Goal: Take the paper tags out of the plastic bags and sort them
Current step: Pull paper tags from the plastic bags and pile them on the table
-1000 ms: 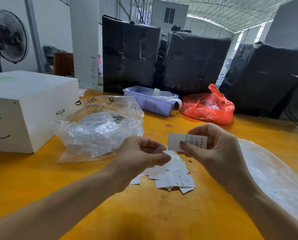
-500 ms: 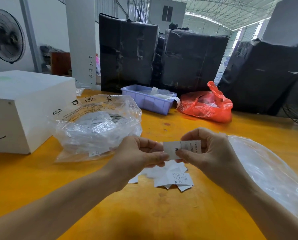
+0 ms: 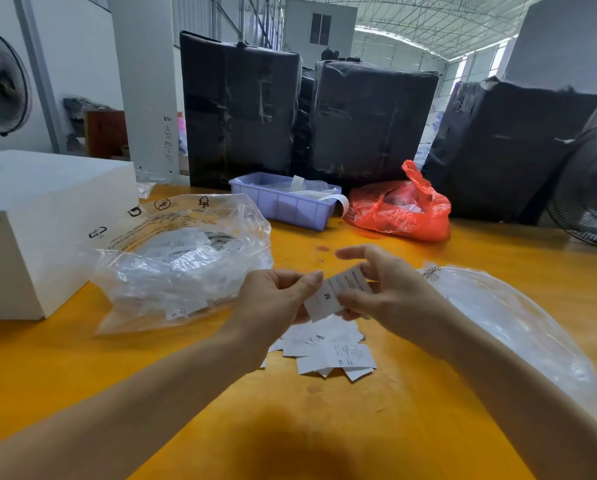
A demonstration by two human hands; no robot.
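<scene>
Left hand (image 3: pixel 276 299) and right hand (image 3: pixel 390 292): together pinching one paper tag (image 3: pixel 337 294), tilted, above loose tag pile (image 3: pixel 325 351) mid-worktop (image 3: pixel 394 427). Clear bag of tags (image 3: pixel 182 258) toward left edge; emptier clear bag (image 3: pixel 519 327) toward right edge.

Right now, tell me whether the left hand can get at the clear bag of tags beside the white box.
Probably yes. The left hand pinches the paper tag together with the right hand, so it must let go first. The clear bag lies just left of it, with bare table between.
</scene>
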